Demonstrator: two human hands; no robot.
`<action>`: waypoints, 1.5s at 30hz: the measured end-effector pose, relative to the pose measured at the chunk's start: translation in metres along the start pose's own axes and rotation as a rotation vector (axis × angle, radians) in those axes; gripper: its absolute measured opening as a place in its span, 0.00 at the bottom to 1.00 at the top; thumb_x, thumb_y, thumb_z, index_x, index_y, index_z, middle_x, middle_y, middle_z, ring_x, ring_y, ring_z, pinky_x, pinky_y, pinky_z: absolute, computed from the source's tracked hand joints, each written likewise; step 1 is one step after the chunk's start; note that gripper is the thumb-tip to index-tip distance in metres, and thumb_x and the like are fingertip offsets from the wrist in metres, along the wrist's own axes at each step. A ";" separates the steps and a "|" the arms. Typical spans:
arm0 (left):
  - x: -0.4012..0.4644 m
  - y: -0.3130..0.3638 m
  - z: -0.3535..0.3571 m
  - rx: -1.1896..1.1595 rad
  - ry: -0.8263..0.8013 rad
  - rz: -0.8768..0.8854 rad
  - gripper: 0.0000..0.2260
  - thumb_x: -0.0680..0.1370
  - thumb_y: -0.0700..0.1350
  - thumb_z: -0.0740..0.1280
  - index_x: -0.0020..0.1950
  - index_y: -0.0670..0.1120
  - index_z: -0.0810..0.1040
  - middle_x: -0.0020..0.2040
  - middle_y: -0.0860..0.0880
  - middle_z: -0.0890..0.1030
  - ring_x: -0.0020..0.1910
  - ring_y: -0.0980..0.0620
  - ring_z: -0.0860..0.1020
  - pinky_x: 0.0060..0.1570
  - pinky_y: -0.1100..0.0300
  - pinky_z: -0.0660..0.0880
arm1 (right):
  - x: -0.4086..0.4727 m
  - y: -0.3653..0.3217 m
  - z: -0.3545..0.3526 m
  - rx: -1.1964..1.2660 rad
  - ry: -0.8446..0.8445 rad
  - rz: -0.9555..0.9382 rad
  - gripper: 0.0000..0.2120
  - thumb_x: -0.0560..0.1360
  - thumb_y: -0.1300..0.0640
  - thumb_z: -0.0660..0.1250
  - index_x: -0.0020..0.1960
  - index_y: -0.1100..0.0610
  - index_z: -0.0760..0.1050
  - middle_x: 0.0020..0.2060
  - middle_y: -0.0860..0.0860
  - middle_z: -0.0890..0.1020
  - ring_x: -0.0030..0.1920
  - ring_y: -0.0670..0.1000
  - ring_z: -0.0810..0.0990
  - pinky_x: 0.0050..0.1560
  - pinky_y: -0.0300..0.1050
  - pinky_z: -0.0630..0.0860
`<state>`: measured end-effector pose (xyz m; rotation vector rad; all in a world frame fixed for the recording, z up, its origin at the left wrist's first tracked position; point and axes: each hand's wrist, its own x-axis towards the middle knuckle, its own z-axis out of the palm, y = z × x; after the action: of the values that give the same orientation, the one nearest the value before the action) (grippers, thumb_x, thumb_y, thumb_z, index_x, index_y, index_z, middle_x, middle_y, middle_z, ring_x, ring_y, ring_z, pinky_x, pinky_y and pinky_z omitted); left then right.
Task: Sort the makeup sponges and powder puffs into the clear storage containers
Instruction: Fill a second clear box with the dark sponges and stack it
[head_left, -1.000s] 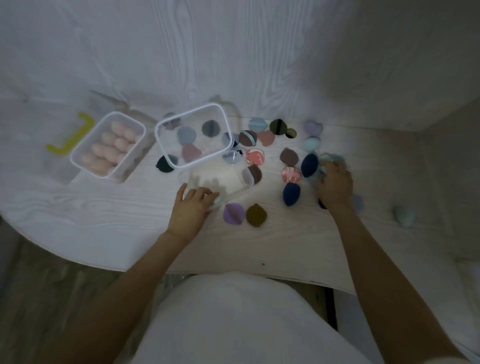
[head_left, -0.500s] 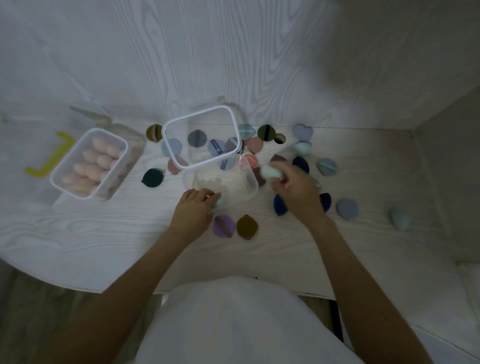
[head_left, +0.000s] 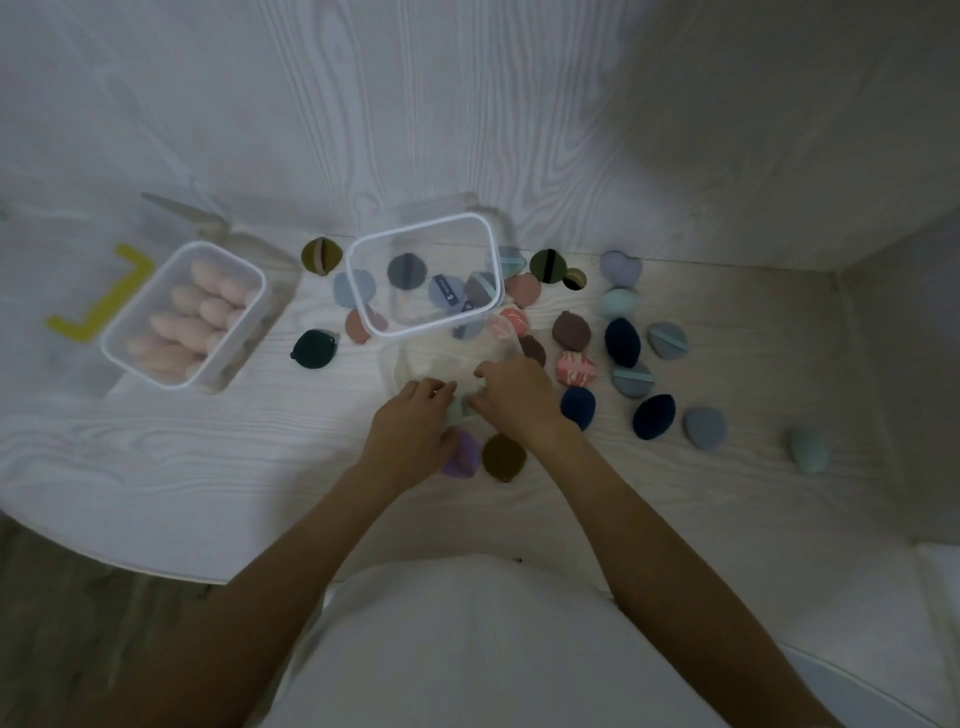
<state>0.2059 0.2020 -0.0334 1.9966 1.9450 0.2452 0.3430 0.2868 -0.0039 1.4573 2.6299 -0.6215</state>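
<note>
My left hand and my right hand meet at the near edge of a low clear container in the middle of the table. Between their curled fingers shows a pale mint sponge; how much each hand grips is partly hidden. Behind it a taller clear container stands tilted, with puffs seen through it. On the left, a clear container holds several pink sponges. Many coloured puffs and sponges lie loose to the right, among them a navy sponge and a grey puff.
A purple puff and a brown puff lie just under my wrists. One mint sponge sits alone at far right near the side wall. A yellow bracket-shaped piece lies at far left. The table's rounded edge curves at lower left.
My right hand picked a mint sponge from the right-hand cluster and brought it left to the low container, beside my left hand. The view shifted slightly.
</note>
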 end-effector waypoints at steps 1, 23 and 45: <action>0.002 0.001 0.000 0.015 -0.007 0.007 0.25 0.72 0.48 0.69 0.67 0.43 0.71 0.61 0.43 0.76 0.57 0.43 0.75 0.50 0.52 0.74 | -0.002 0.000 -0.003 0.037 -0.015 0.000 0.16 0.77 0.49 0.62 0.58 0.59 0.75 0.47 0.55 0.81 0.48 0.53 0.78 0.49 0.46 0.74; 0.008 -0.001 -0.004 -0.029 0.007 -0.028 0.25 0.71 0.60 0.55 0.61 0.50 0.77 0.54 0.49 0.81 0.52 0.47 0.78 0.47 0.53 0.75 | 0.044 0.159 -0.032 0.144 0.374 0.260 0.08 0.72 0.67 0.65 0.51 0.63 0.75 0.59 0.64 0.71 0.54 0.63 0.72 0.51 0.43 0.64; 0.006 0.007 -0.007 -0.002 -0.038 -0.013 0.19 0.72 0.57 0.61 0.56 0.49 0.79 0.49 0.49 0.82 0.46 0.44 0.78 0.41 0.53 0.72 | 0.001 0.009 -0.011 -0.361 0.077 -0.179 0.14 0.52 0.65 0.79 0.30 0.58 0.75 0.25 0.54 0.77 0.30 0.55 0.76 0.30 0.39 0.71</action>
<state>0.2109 0.2089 -0.0253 1.9723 1.9324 0.2042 0.3512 0.2964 0.0033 1.1734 2.7633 -0.0895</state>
